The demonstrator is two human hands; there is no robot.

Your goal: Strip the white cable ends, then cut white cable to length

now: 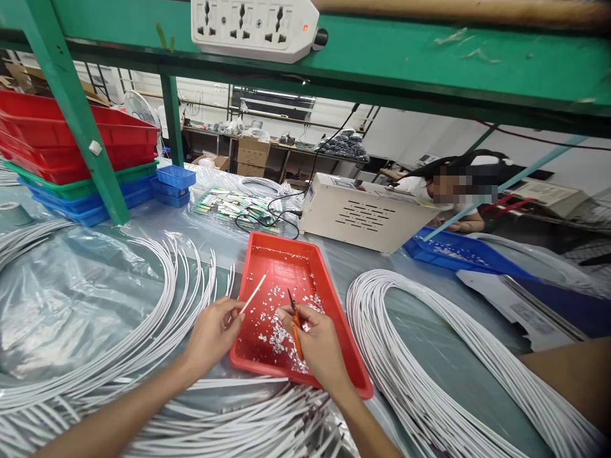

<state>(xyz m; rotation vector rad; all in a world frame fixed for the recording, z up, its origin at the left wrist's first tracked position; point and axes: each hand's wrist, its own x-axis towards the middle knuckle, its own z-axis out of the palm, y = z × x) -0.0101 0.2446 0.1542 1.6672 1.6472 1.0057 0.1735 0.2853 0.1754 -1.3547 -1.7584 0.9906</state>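
Between the fingers of my left hand [217, 331] a white cable [254, 293] is pinched, its end pointing up and away over the red tray [281, 243]. My right hand [317, 343] is closed round small orange-handled snips [296, 331] with dark, narrow blades. The blade tips point away from me, to the right of the cable end and apart from it. White and silvery scraps [277, 334] lie scattered on the tray floor below both hands. A bundle of white cables [248, 420] lies in front of the tray, under my forearms.
Coiled white cables lie left [157, 318] and right [382, 305] of the tray. Behind it stands a beige metal box [363, 216] with dark cords. Stacked bins [71, 140] sit at left. A green shelf beam [405, 63] crosses above. Another person [458, 191] works at a blue tray [458, 251].
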